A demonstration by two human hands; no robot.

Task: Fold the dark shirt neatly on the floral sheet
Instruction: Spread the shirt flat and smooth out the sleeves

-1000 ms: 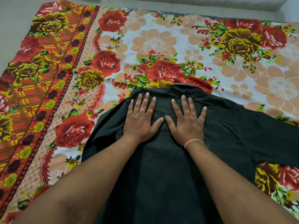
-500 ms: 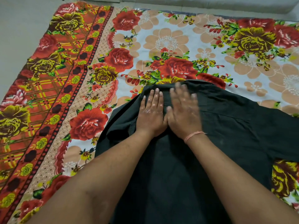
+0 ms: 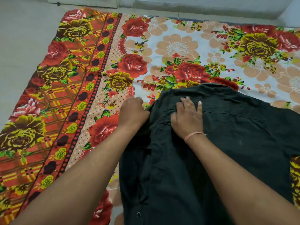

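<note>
The dark shirt (image 3: 227, 143) lies back-up on the floral sheet (image 3: 178, 46), collar end pointing away from me. Its left side is folded in over the body, leaving a straight edge down the left. My left hand (image 3: 133, 113) sits at the shirt's upper left shoulder edge, fingers curled around the fabric there. My right hand (image 3: 189, 118) presses flat on the shirt just below the collar, fingers spread, a pink thread around the wrist.
Bare pale floor (image 3: 19, 62) lies left of the sheet's red plaid border (image 3: 53, 111). A white wall base (image 3: 194, 7) runs along the far side. The shirt's right sleeve (image 3: 284, 135) spreads toward the right edge.
My left hand slid left off the shirt's middle to the shoulder edge and curled on it. The left side now lies folded in. My right hand stayed near the collar.
</note>
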